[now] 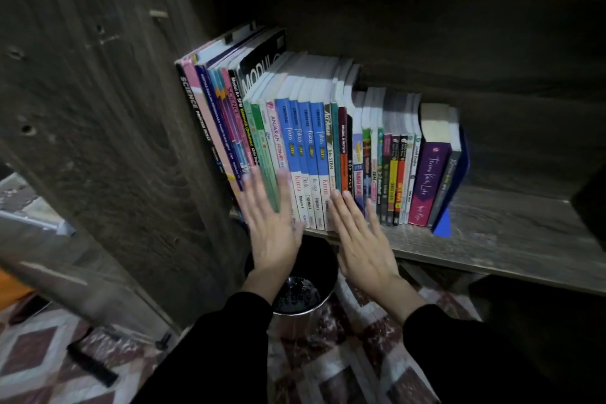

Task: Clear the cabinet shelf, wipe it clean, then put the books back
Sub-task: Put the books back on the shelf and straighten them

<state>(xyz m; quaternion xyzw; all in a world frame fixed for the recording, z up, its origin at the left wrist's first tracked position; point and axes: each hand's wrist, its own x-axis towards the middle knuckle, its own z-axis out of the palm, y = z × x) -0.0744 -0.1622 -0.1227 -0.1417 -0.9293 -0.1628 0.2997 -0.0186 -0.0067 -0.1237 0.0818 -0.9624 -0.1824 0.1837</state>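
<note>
A row of books (314, 141) stands upright on the wooden cabinet shelf (498, 233), packed against the left wall; a blue bookend (454, 187) props the right end. My left hand (272, 223) lies flat with straight fingers against the green and white spines near the row's left part. My right hand (360, 233) is flat too, fingertips touching the lower spines in the middle of the row. Neither hand grips a book.
A dark round bin (305, 285) stands on the patterned floor below the shelf's front edge, between my forearms. The cabinet's side panel (108, 108) rises on the left. A black strip-like object (91, 364) lies on the floor at lower left. Bare shelf board extends right of the bookend.
</note>
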